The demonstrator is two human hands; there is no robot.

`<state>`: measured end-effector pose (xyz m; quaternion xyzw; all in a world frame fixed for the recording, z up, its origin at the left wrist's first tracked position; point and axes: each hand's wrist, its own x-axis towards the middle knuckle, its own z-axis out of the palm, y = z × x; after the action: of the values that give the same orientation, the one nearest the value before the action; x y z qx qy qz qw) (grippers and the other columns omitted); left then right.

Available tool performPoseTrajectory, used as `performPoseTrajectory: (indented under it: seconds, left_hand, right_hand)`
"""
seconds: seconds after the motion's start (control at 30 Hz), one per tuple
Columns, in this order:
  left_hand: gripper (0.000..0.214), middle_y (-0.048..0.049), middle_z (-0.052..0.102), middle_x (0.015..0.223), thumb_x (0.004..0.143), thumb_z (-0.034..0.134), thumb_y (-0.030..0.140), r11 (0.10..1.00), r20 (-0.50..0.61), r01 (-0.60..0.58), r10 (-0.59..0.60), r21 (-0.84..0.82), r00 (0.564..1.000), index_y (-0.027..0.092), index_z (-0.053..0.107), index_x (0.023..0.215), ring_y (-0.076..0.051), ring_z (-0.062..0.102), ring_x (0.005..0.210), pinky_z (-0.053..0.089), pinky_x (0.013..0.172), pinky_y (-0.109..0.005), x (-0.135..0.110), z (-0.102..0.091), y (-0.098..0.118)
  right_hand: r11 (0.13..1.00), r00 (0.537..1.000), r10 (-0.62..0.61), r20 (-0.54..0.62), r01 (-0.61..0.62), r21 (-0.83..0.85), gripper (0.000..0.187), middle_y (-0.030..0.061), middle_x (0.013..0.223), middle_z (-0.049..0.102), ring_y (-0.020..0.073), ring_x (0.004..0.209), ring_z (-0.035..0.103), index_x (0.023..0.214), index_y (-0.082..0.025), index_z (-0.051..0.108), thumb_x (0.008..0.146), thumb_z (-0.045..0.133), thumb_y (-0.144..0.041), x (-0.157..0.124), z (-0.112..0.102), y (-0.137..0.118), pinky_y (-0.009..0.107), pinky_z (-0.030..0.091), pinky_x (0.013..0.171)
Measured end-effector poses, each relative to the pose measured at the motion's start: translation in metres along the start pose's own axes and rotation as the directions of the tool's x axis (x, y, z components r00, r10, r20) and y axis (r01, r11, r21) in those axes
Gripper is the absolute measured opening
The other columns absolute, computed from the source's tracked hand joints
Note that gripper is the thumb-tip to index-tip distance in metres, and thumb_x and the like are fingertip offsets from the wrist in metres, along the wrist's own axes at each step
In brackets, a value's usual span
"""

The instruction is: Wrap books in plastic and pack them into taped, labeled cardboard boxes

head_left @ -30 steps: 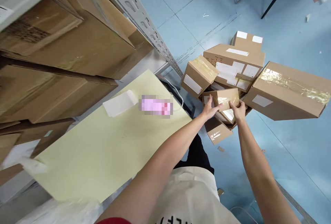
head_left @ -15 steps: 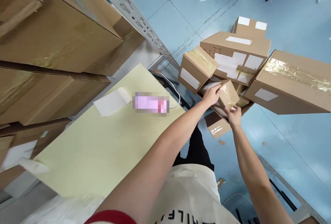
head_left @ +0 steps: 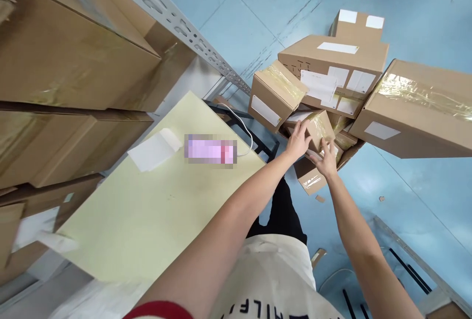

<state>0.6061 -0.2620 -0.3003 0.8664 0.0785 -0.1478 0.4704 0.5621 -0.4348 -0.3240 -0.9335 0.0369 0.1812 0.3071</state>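
A small taped cardboard box (head_left: 320,130) lies among other cartons inside an open carton (head_left: 350,156) on the right. My left hand (head_left: 297,142) is at the left side of the small box, thumb and fingers apart. Against its near side is my right hand (head_left: 326,160), with fingers stretched up at the box face and the thumb apart. Neither hand is wrapped round the box. The undersides of the fingers are partly hidden, so I cannot tell how firmly they touch it.
A taped box (head_left: 278,95) leans at the left of the pile; a larger labelled carton (head_left: 334,71) and a long carton (head_left: 420,112) stand behind and right. A pale yellow table (head_left: 158,220) with paper (head_left: 153,149), a metal rack post (head_left: 184,26) and stacked cartons (head_left: 73,63) are left.
Both hands have loosened round the small box, the left drawing back slightly and the right shifting left. The box sits a little farther left. The whole view has shifted slightly.
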Motion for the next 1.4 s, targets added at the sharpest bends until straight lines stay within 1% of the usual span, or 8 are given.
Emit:
performPoseTrajectory:
  seconds: [0.13, 0.33, 0.53, 0.73, 0.9, 1.1, 1.2, 1.4]
  left_hand:
    - [0.057, -0.0158, 0.041, 0.155, 0.091, 0.056, 0.013, 1.000, 0.042, -0.005, 0.006, -0.019, 0.999, 0.016, 0.041, 0.145, -0.025, 0.032, 0.149, 0.033, 0.121, -0.043, -0.001, -0.002, -0.016]
    - [0.052, -0.0147, 0.052, 0.146, 0.092, 0.046, 0.005, 0.948, 0.234, 0.254, -0.296, 0.192, 0.926, 0.019, 0.048, 0.141, -0.028, 0.053, 0.134, 0.041, 0.113, -0.045, 0.016, -0.003, -0.050]
    - [0.080, -0.0145, 0.008, 0.168, 0.086, 0.057, 0.011, 0.983, 0.265, 0.109, -0.146, 0.150, 0.953, 0.021, 0.022, 0.158, -0.031, 0.017, 0.154, 0.031, 0.120, -0.045, 0.000, 0.000, -0.037]
    - [0.091, -0.0085, 0.008, 0.169, 0.081, 0.053, 0.003, 0.944, 0.474, -0.040, -0.128, 0.328, 0.871, 0.030, 0.015, 0.159, -0.027, 0.024, 0.152, 0.020, 0.122, -0.056, -0.003, -0.010, -0.022]
    - [0.097, -0.0096, 0.006, 0.169, 0.078, 0.059, 0.007, 0.889, 0.507, -0.037, -0.226, 0.457, 0.832, 0.027, 0.011, 0.159, -0.029, 0.011, 0.155, 0.013, 0.122, -0.059, 0.008, -0.005, -0.016]
    - [0.076, -0.0181, 0.020, 0.165, 0.085, 0.053, 0.013, 0.929, 0.527, 0.037, -0.241, 0.368, 0.815, 0.014, 0.027, 0.156, -0.032, 0.021, 0.152, 0.028, 0.119, -0.055, -0.050, -0.013, -0.017]
    - [0.058, -0.0194, 0.042, 0.155, 0.087, 0.051, 0.013, 0.965, 0.463, 0.015, -0.140, 0.262, 0.875, 0.010, 0.046, 0.145, -0.029, 0.042, 0.143, 0.036, 0.117, -0.044, -0.090, -0.034, -0.016]
    - [0.048, -0.0167, 0.060, 0.139, 0.088, 0.053, 0.018, 0.989, 0.204, -0.034, 0.004, 0.146, 0.979, 0.011, 0.056, 0.136, -0.027, 0.058, 0.128, 0.044, 0.112, -0.040, -0.164, -0.089, 0.012]
  right_hand:
    - [0.993, 0.992, -0.077, 0.095, 0.086, -0.086, 0.081, 0.0224, 0.161, 0.026, 0.0369, 0.147, 0.033, 0.151, -0.014, 0.032, 0.081, 0.063, -0.038, -0.005, 0.014, -0.010, 0.054, 0.038, 0.113]
    - [0.939, 0.968, 0.110, 0.226, -0.027, -0.344, 0.062, 0.0318, 0.153, 0.037, 0.0392, 0.116, 0.064, 0.136, -0.002, 0.048, 0.080, 0.060, -0.026, -0.005, 0.027, -0.012, 0.048, 0.051, 0.098]
    - [0.969, 0.991, 0.062, 0.120, -0.031, -0.245, 0.063, 0.0189, 0.143, 0.056, 0.0351, 0.122, 0.061, 0.144, -0.013, 0.043, 0.087, 0.053, -0.036, 0.014, 0.010, -0.008, 0.046, 0.051, 0.101]
    - [0.976, 0.984, 0.024, 0.177, 0.016, -0.217, 0.091, 0.0274, 0.160, 0.027, 0.0369, 0.145, 0.038, 0.155, -0.003, 0.014, 0.075, 0.054, -0.017, 0.009, 0.042, -0.031, 0.047, 0.048, 0.104]
    - [0.978, 0.947, 0.099, 0.306, -0.035, -0.206, 0.106, 0.0291, 0.164, 0.008, 0.0373, 0.139, 0.047, 0.158, -0.005, 0.004, 0.066, 0.057, -0.008, 0.012, 0.042, -0.025, 0.046, 0.050, 0.102]
    - [0.989, 0.941, 0.091, 0.325, -0.046, -0.144, 0.092, 0.0235, 0.157, 0.037, 0.0313, 0.136, 0.052, 0.157, -0.008, 0.021, 0.074, 0.061, -0.017, 0.015, 0.014, -0.006, 0.042, 0.045, 0.109]
    - [0.984, 0.951, 0.095, 0.295, -0.045, -0.170, 0.060, 0.0177, 0.125, 0.069, 0.0292, 0.114, 0.067, 0.140, -0.010, 0.052, 0.081, 0.057, -0.023, -0.003, 0.005, -0.004, 0.043, 0.051, 0.100]
    - [0.974, 0.940, -0.145, 0.308, 0.190, -0.122, 0.030, 0.0081, 0.089, 0.078, 0.0237, 0.082, 0.075, 0.101, -0.016, 0.073, 0.074, 0.062, -0.025, -0.073, -0.011, -0.035, 0.036, 0.060, 0.074]
